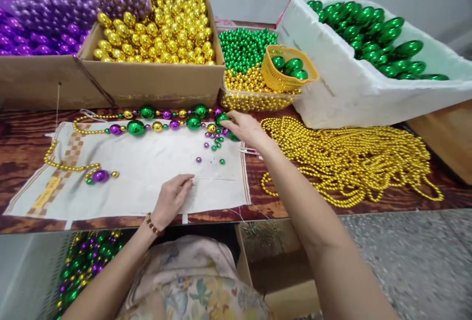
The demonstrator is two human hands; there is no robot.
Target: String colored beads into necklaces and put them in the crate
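Left hand (172, 198) pinches a thin pale strand (216, 179) across the white cloth (129, 177), and over on the right hand (241, 127), fingers bend over a big green bead (222, 119); from my remote seat I can't tell if they grip. Bead string (158, 126) lies looped along the cloth's far edge, small loose beads (199, 160) nearer me. Gold chains (354, 158) heap rightward on the worktop (258, 187), a cardboard box (155, 81) behind.
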